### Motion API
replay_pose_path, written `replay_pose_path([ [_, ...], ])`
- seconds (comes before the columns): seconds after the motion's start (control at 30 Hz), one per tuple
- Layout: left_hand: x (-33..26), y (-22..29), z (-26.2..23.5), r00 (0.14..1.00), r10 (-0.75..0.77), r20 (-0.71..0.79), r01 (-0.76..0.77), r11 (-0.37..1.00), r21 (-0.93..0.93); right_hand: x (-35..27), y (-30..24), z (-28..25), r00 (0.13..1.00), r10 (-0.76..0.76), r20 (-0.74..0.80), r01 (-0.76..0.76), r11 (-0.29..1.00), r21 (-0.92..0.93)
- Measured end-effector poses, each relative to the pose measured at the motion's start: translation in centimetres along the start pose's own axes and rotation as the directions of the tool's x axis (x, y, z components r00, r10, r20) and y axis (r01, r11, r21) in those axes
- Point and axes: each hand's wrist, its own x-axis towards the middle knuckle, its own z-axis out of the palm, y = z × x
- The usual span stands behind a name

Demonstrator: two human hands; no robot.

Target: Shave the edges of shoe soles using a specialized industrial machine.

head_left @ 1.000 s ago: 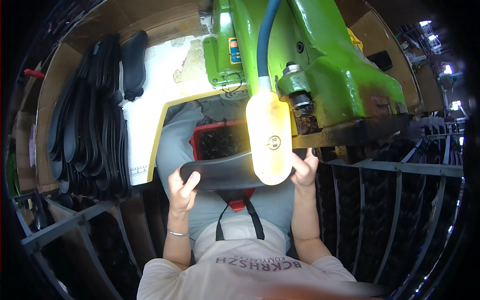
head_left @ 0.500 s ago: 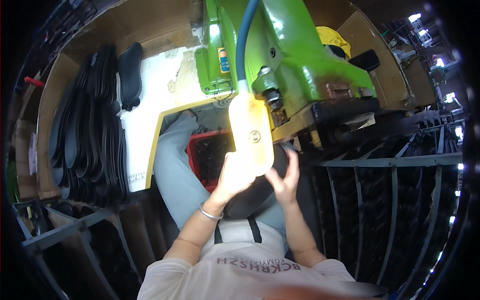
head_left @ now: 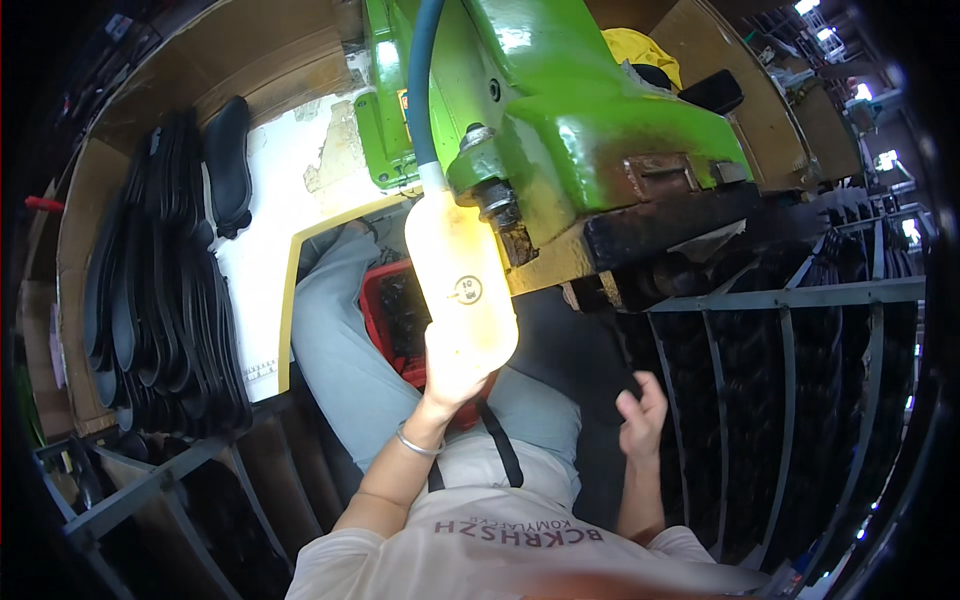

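My left hand (head_left: 452, 372) is raised beneath a glowing yellowish lamp (head_left: 462, 280), its grip unclear in the glare. My right hand (head_left: 640, 410) hangs half-curled, empty, beside dark racks (head_left: 790, 400).

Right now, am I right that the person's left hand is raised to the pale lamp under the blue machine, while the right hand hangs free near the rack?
Not quite: the machine is green, not blue. The head view shows the left hand raised to the pale lamp beneath it, and the right hand free near the rack.
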Motion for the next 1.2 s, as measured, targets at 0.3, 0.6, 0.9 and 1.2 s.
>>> replay_pose_path([
  [0.3,0.1,1.7,-3.7,0.993,-0.081,-0.087,0.083,0.996,0.019,10.0,-5.8,4.8,0.977,-0.207,0.045,0.203,0.975,0.087],
  [0.6,-1.9,2.9,-9.3,0.938,-0.225,-0.262,0.177,0.965,-0.194,10.8,-4.1,11.3,0.919,-0.335,0.211,0.308,0.939,0.151],
  [0.9,-2.5,2.5,-7.4,0.971,-0.169,-0.167,0.179,0.983,0.047,11.9,0.0,6.0,0.902,-0.427,0.067,0.426,0.904,0.033],
  [1.2,2.4,3.3,0.1,0.935,0.327,-0.133,-0.264,0.897,0.354,12.2,-5.9,2.8,0.938,-0.328,-0.114,0.344,0.924,0.167],
])
